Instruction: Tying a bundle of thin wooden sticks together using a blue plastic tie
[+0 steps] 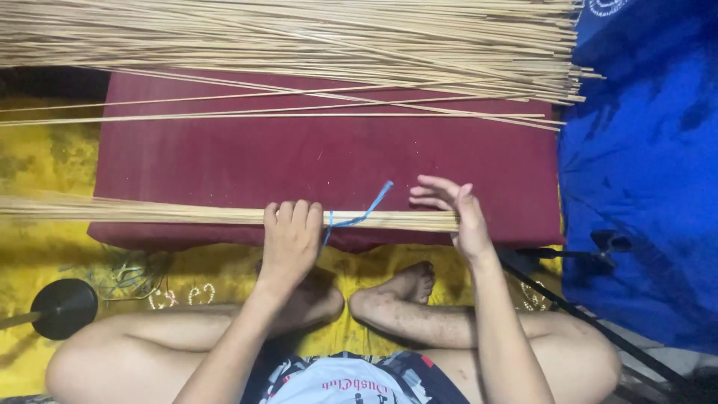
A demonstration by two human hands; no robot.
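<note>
A long bundle of thin pale sticks (149,212) lies across the near edge of a dark red cushion (321,157). My left hand (292,238) is closed around the bundle near its middle. A blue string (366,211) is wrapped round the sticks just right of that hand, one end sticking up. My right hand (458,213) stands flat against the bundle's right end, fingers spread, holding nothing.
A large pile of the same sticks (299,37) covers the far side, with a few loose ones on the cushion. A yellow cloth (45,150) lies underneath, a blue sheet (643,187) at right. A black round stand base (63,307) sits at left, black tripod legs (568,299) at right. My crossed legs are below.
</note>
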